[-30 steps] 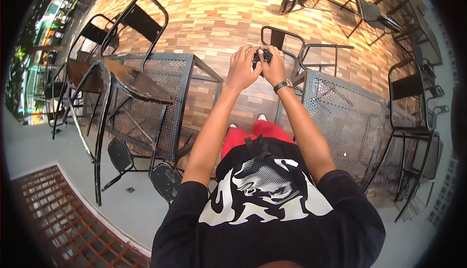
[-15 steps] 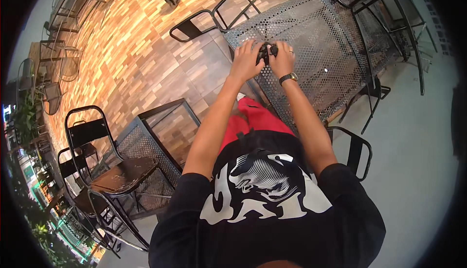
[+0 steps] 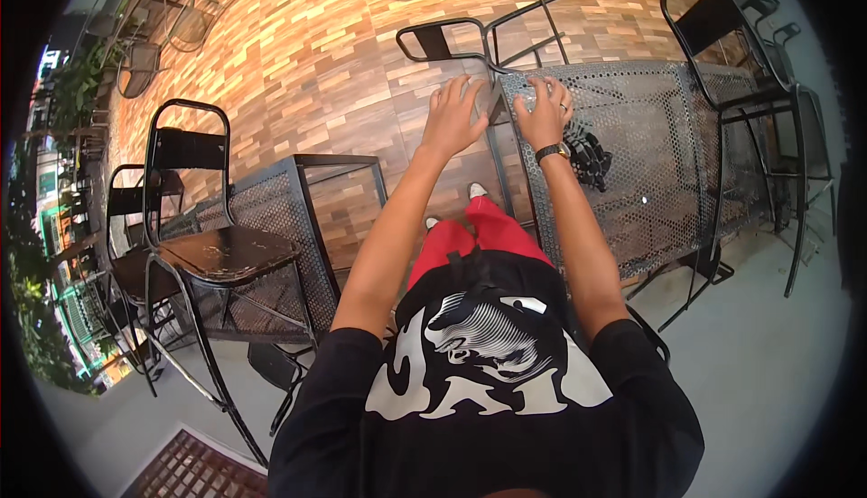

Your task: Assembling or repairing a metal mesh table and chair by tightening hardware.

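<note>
A black, lumpy object with several finger-like parts (image 3: 591, 160) lies on the dark perforated metal table (image 3: 664, 123). Its exact kind cannot be made out. My right hand (image 3: 545, 110), with a ring and a wristwatch, hovers over the table's near left edge beside that object. Its fingers are spread and hold nothing. To the left, beyond the table's edge, my left hand (image 3: 453, 111) hangs in the air over the wooden floor, empty, with fingers apart.
A black metal chair (image 3: 442, 42) stands at the table's far left corner, and another tall one (image 3: 722, 33) at its right. On my left are a chair with a worn brown seat (image 3: 221, 254) and a mesh-sided metal table (image 3: 262, 209). A brown grid (image 3: 194, 471) lies lower left.
Both hands have let go of the black object and moved apart, fingers spreading. The object now rests on the table to the right of my hands. The view has shifted.
</note>
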`<state>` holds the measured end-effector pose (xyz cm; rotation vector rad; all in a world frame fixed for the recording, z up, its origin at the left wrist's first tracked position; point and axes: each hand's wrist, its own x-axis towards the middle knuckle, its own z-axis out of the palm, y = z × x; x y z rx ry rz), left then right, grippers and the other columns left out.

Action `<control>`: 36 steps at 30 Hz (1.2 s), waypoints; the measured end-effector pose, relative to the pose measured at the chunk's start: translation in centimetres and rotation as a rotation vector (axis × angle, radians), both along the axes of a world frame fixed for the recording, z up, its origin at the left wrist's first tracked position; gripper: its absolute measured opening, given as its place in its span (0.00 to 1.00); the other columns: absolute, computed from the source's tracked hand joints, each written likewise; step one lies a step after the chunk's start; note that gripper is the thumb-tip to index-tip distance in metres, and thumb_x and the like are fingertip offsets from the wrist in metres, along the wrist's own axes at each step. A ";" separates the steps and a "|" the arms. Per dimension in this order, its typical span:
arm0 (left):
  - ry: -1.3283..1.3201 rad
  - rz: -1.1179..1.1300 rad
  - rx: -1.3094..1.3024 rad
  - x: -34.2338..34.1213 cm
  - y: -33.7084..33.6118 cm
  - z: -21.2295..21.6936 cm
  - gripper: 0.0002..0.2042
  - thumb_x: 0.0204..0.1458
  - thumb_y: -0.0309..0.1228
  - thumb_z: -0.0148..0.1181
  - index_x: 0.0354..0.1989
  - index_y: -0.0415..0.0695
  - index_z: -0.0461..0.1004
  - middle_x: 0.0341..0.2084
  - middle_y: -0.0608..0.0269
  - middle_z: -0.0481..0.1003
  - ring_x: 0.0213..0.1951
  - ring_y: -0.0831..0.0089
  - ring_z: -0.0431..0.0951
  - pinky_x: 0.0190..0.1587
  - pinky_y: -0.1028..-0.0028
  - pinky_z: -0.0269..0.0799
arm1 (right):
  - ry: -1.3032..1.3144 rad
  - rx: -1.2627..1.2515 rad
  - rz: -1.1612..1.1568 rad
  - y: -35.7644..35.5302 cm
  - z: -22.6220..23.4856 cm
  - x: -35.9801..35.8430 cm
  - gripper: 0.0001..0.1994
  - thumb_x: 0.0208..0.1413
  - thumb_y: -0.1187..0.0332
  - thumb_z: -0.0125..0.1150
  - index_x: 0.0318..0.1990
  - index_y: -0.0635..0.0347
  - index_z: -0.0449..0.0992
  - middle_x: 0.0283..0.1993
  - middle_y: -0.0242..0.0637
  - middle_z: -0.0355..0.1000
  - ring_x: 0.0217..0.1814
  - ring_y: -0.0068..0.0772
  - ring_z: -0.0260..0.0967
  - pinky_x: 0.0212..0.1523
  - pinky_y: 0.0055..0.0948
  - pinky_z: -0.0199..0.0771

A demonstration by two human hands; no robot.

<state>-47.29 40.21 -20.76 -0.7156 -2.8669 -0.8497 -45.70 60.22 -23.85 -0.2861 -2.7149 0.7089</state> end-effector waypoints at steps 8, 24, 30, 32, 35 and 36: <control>0.271 0.603 -0.006 2.6 -16.7 9.0 0.28 0.50 0.38 0.64 0.61 0.46 0.70 0.60 0.50 0.67 0.65 0.51 0.64 0.64 0.49 0.58 | 0.203 -0.234 0.653 -21.2 6.2 -7.2 0.21 0.54 0.58 0.66 0.56 0.48 0.76 0.61 0.47 0.66 0.69 0.58 0.56 0.66 0.56 0.56; 0.527 1.481 -0.611 14.6 -40.8 21.3 0.26 0.51 0.40 0.62 0.59 0.47 0.74 0.60 0.52 0.69 0.66 0.47 0.62 0.67 0.49 0.55 | 0.216 -0.643 1.449 -54.7 16.4 0.7 0.18 0.59 0.60 0.63 0.54 0.55 0.75 0.56 0.49 0.69 0.62 0.57 0.62 0.61 0.51 0.64; 0.491 1.658 -0.635 16.2 -45.1 21.3 0.24 0.52 0.41 0.61 0.59 0.47 0.73 0.60 0.48 0.69 0.62 0.50 0.68 0.59 0.48 0.65 | 0.183 -0.754 1.660 -61.6 19.0 2.2 0.15 0.61 0.64 0.58 0.54 0.57 0.76 0.53 0.49 0.71 0.56 0.56 0.69 0.57 0.46 0.68; 0.388 1.725 -0.446 16.8 -46.0 21.3 0.25 0.51 0.41 0.62 0.57 0.45 0.74 0.59 0.46 0.69 0.59 0.45 0.71 0.55 0.46 0.68 | 0.117 -0.812 1.726 -63.6 19.1 2.7 0.15 0.62 0.63 0.59 0.53 0.58 0.75 0.53 0.50 0.71 0.56 0.57 0.70 0.56 0.46 0.70; 0.276 1.834 -0.385 16.7 -47.3 21.4 0.27 0.54 0.43 0.60 0.61 0.45 0.70 0.58 0.45 0.70 0.52 0.42 0.77 0.51 0.45 0.73 | 0.037 -0.878 1.815 -66.9 18.5 2.3 0.16 0.62 0.62 0.60 0.53 0.61 0.75 0.52 0.51 0.72 0.57 0.55 0.70 0.58 0.44 0.70; 0.188 1.880 -0.289 16.3 -47.6 21.6 0.28 0.55 0.43 0.59 0.62 0.44 0.69 0.57 0.44 0.70 0.50 0.41 0.78 0.50 0.45 0.74 | 0.021 -0.878 1.846 -68.2 17.9 2.1 0.16 0.62 0.62 0.60 0.53 0.61 0.75 0.52 0.51 0.72 0.57 0.55 0.70 0.58 0.44 0.70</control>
